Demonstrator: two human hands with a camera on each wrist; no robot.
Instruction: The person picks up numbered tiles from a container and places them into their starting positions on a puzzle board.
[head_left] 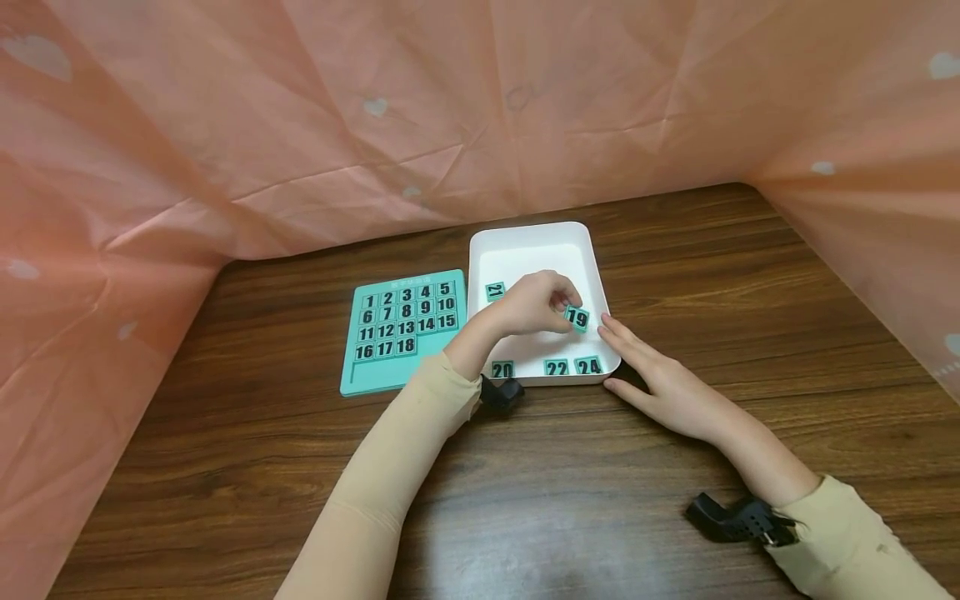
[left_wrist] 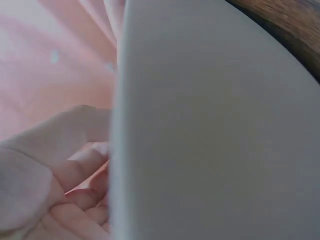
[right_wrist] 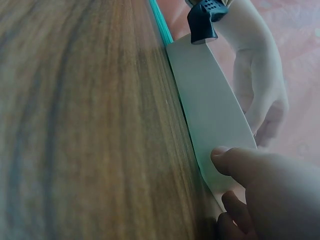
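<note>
My left hand (head_left: 534, 302) reaches over the white tray (head_left: 531, 237) and pinches a teal tile marked 19 (head_left: 577, 318) between thumb and fingers. In the left wrist view the tray's wall hides the fingertips and the tile. With its fingers nearly straight, my right hand (head_left: 663, 383) touches the tray's near right corner; its thumb (right_wrist: 232, 162) rests against the near wall in the right wrist view. Inside the tray lie tile 21 (head_left: 495, 291), turned sideways, and tiles 20 (head_left: 502, 369), 22 (head_left: 557, 367) and 24 (head_left: 588, 365) along the near wall.
Left of the tray lies a teal number board (head_left: 375, 380), its tiles in order from 1 to 18, with a bare strip after 15 and after 18. Under everything is a dark wooden table (head_left: 247, 467). Pink cloth (head_left: 450, 100) hangs behind and at both sides.
</note>
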